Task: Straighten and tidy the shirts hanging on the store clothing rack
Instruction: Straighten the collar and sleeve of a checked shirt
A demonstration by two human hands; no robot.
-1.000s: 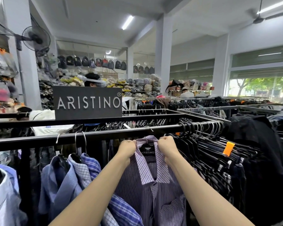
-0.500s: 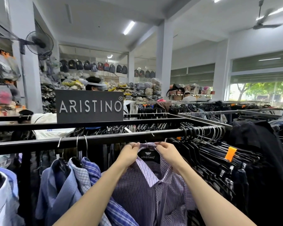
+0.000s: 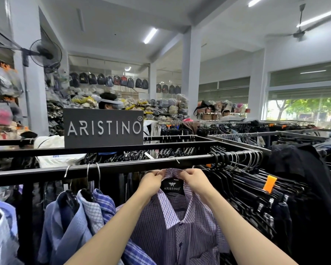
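Observation:
A purple checked shirt (image 3: 182, 224) hangs from the black rack rail (image 3: 122, 166) on a hanger with an ARISTINO label at the neck. My left hand (image 3: 151, 181) pinches the left side of its collar just under the rail. My right hand (image 3: 194, 178) pinches the right side of the collar. Both sets of fingers are curled over the collar's top edge. To the left hang blue checked and light blue shirts (image 3: 80, 213).
A dense row of dark garments on black hangers (image 3: 256, 188) fills the rail to the right, one with an orange tag (image 3: 269, 183). An ARISTINO sign (image 3: 103, 128) stands on the rear rail. A person stands behind it. More racks lie beyond.
Both hands have shifted slightly up and inward along the collar, toward the hanger neck. The collar now sits flatter and more open around the label.

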